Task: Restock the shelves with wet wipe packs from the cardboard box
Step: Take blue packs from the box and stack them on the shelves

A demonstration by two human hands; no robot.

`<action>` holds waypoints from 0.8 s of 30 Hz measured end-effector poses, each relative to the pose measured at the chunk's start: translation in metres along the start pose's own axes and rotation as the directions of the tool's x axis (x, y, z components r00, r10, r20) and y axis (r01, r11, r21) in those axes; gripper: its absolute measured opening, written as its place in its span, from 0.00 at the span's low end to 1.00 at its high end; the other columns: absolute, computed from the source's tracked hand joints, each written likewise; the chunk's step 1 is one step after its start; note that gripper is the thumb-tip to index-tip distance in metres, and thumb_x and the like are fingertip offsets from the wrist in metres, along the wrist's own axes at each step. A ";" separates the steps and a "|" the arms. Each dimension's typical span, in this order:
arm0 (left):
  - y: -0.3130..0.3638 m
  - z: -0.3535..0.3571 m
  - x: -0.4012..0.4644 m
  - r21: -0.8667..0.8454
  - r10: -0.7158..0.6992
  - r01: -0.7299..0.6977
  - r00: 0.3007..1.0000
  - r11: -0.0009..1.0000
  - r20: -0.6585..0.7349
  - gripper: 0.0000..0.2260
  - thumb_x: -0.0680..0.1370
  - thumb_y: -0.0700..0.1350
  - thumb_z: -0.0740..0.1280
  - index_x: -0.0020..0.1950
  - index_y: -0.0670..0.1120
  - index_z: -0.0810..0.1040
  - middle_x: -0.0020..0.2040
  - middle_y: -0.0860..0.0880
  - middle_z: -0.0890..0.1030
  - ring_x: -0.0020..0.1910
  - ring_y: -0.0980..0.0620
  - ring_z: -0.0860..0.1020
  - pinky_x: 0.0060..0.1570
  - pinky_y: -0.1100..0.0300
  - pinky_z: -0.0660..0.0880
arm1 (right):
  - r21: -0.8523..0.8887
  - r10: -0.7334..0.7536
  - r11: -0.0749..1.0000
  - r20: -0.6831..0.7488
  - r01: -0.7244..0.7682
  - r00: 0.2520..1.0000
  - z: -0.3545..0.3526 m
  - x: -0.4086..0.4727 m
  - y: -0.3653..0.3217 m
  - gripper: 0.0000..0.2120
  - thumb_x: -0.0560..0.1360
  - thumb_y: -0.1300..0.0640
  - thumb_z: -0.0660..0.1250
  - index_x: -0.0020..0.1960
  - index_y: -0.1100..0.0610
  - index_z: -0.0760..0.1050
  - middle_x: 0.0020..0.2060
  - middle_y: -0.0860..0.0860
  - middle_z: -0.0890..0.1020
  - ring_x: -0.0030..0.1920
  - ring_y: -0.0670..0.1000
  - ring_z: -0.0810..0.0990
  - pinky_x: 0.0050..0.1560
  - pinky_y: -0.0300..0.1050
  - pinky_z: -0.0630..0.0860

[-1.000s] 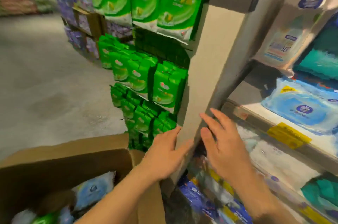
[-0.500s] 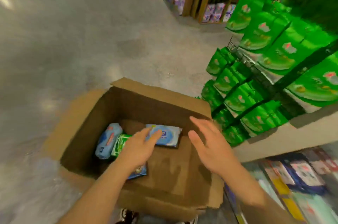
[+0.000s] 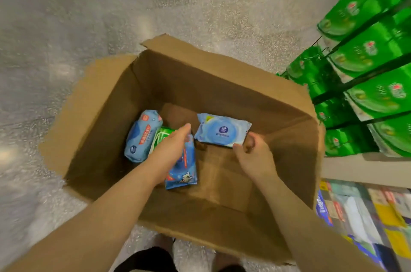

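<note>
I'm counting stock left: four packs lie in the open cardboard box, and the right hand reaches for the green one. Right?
Not quite. The head view shows the right hand at the pale blue pack; the green pack lies by the left hand. Four packs in the open cardboard box is correct.
</note>
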State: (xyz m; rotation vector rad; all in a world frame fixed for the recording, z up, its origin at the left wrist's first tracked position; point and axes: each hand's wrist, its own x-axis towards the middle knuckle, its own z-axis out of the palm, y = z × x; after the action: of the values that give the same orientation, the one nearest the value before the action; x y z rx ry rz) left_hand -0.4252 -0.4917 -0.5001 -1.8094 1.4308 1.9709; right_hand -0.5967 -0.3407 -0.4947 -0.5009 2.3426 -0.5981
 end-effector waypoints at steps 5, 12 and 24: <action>0.009 0.038 0.083 -0.044 0.038 -0.035 0.998 0.998 0.053 0.19 0.82 0.59 0.56 0.63 0.50 0.77 0.62 0.50 0.79 0.57 0.52 0.76 0.61 0.57 0.71 | 0.260 0.208 0.947 -0.053 -0.188 0.977 0.058 0.064 0.026 0.33 0.71 0.49 0.79 0.70 0.56 0.71 0.58 0.45 0.80 0.55 0.46 0.80 0.55 0.44 0.79; -0.015 0.080 0.164 0.018 0.004 -0.004 1.000 1.000 0.006 0.33 0.77 0.66 0.59 0.73 0.44 0.69 0.67 0.48 0.75 0.63 0.47 0.75 0.62 0.57 0.71 | 0.430 0.363 0.847 -0.037 -0.313 0.931 0.110 0.130 0.059 0.39 0.67 0.42 0.81 0.70 0.57 0.71 0.60 0.49 0.82 0.58 0.50 0.82 0.62 0.48 0.79; -0.023 0.101 0.142 0.141 0.074 -0.066 0.996 0.988 -0.047 0.27 0.82 0.60 0.56 0.77 0.47 0.63 0.72 0.47 0.71 0.71 0.45 0.69 0.62 0.60 0.64 | 0.514 0.158 0.857 -0.179 -0.045 0.971 0.113 0.100 0.073 0.27 0.67 0.57 0.82 0.59 0.48 0.71 0.55 0.49 0.83 0.55 0.48 0.84 0.54 0.45 0.81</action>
State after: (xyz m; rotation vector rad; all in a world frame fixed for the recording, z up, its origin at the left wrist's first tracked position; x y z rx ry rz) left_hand -0.5234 -0.4808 -0.6451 -1.7863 1.6253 1.8151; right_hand -0.6051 -0.3619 -0.6602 -0.0659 2.2597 -1.2243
